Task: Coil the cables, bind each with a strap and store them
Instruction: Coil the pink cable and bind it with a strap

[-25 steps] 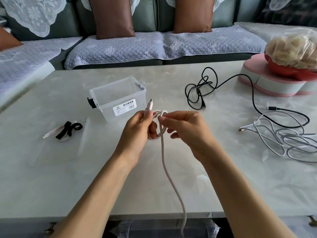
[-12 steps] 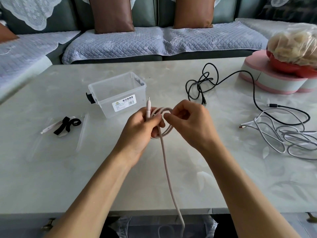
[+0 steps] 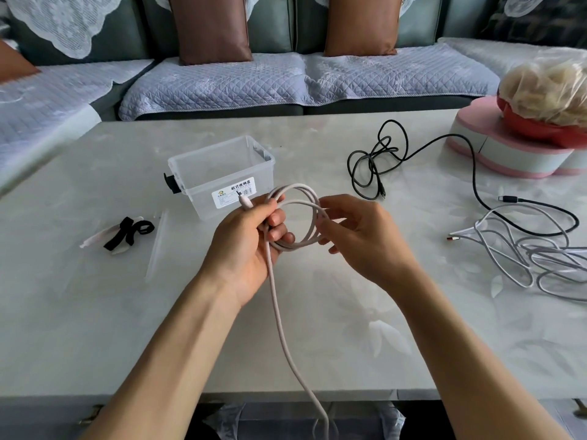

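Observation:
A pale pink cable (image 3: 279, 312) forms a couple of loops between my hands above the table. My left hand (image 3: 244, 249) pinches the loops at their left side, the plug end sticking up past the thumb. My right hand (image 3: 359, 230) holds the right side of the coil with curled fingers. The cable's tail drops over the table's front edge. A clear plastic storage box (image 3: 222, 173) stands open behind my left hand. Black straps (image 3: 127, 233) lie at the left. A black cable (image 3: 374, 166) and a white cable (image 3: 521, 255) lie loose at the right.
A pink and white stand (image 3: 508, 154) carrying a red bowl with a plastic-wrapped bundle sits at the back right. A clear flat lid or sleeve (image 3: 157, 246) lies beside the straps. A sofa with quilted covers (image 3: 286, 81) runs behind the table.
The coil has grown from a small tight loop into a wider ring. My right hand has swung out to the right, drawing cable around; the tail has slid up.

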Available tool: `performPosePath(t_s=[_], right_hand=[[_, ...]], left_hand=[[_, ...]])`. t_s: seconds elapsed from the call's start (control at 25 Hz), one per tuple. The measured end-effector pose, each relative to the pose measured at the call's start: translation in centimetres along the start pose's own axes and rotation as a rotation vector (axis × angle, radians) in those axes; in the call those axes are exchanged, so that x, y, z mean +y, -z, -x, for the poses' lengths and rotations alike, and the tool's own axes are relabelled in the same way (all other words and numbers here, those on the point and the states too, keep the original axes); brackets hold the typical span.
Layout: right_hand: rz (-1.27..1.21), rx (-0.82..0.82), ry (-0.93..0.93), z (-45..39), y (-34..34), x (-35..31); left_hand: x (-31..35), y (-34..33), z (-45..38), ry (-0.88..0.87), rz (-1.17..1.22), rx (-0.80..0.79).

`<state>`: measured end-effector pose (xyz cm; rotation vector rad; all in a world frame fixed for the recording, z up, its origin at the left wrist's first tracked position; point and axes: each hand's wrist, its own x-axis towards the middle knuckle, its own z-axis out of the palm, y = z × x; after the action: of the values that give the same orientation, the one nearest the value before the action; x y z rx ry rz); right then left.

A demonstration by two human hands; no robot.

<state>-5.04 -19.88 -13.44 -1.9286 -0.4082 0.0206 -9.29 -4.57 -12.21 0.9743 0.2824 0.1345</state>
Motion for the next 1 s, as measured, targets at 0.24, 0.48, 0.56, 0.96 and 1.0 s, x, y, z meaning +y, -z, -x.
performPosePath(t_s=[0.24,0.48,0.56,0.96,1.0], right_hand=[[0.132,0.222,0.153,0.1,0.0,0.3],[0.034,0.12,-0.098,0.7,-1.1,-0.2],[-0.094,-0.172,-0.287,1.1,-1.1,-0.7],[-0.124,-0.664,-0.28,2.2,-2.2,-1.1],[-0.13,-0.641,-0.278,2.1,-2.1,-1.1]], left_hand=[[-0.3,0.0,-0.1,0.015,-0.049,-0.001],[-0.4,0.1,-0.2,-0.022,0.036,0.03],[-0.1,0.4,-0.5,-0.043,0.099,0.059],[0.6,1.5,-1.8,-0.071,0.151,0.113],[0.7,1.6,-1.8,-0.076,0.152,0.107]])
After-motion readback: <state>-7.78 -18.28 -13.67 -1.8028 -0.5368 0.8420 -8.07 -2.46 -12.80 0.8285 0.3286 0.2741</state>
